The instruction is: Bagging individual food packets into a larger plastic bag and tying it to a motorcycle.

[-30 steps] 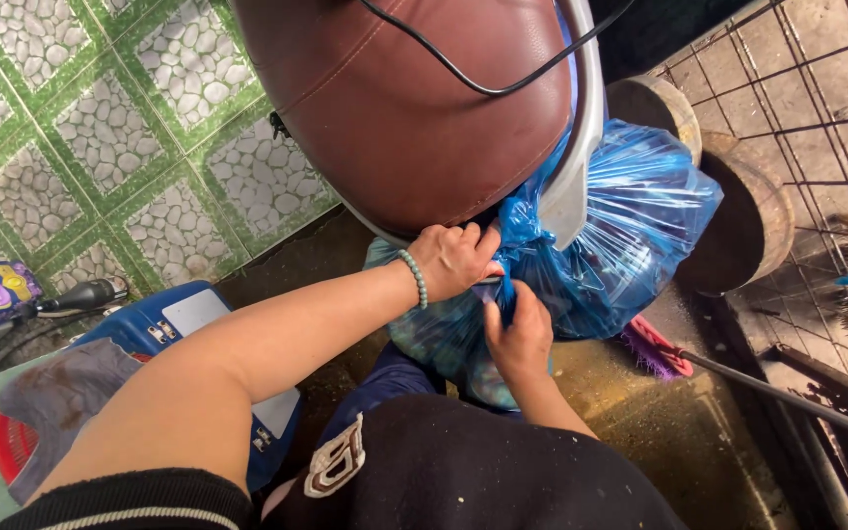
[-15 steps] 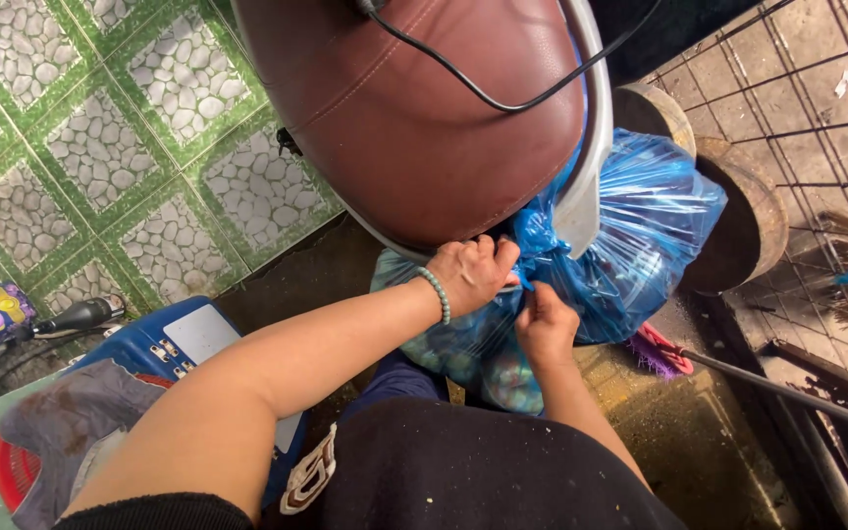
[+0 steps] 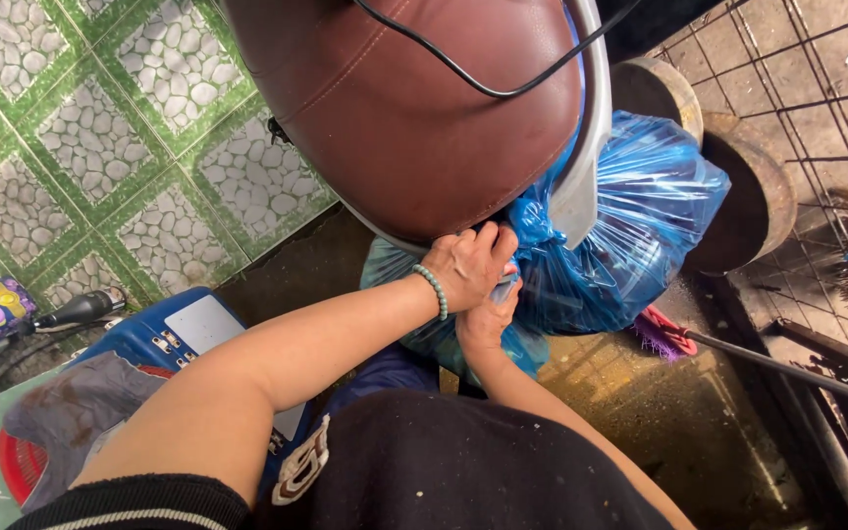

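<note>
Frame centre: left hand (image 3: 471,267), beaded bracelet, grip closed on the blue plastic bag (image 3: 630,231) neck. Right hand (image 3: 488,319) just beneath, grip pinching bag plastic. Bag wedged under brown scooter seat (image 3: 414,108), little slack. Round wooden blocks (image 3: 738,186) behind, right; tiled floor (image 3: 80,147) upper left open.

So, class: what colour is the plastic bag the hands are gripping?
Translucent blue plastic bag, seen best in the head view.

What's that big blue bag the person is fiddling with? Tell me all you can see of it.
The blue plastic bag is thin, glossy, see-through film, bulging full and creased. It sits low beside the brown scooter seat, partly tucked under the seat's grey edge. Its neck is bunched at the left, where the left hand and right hand both pinch it. The contents cannot be made out.
</note>
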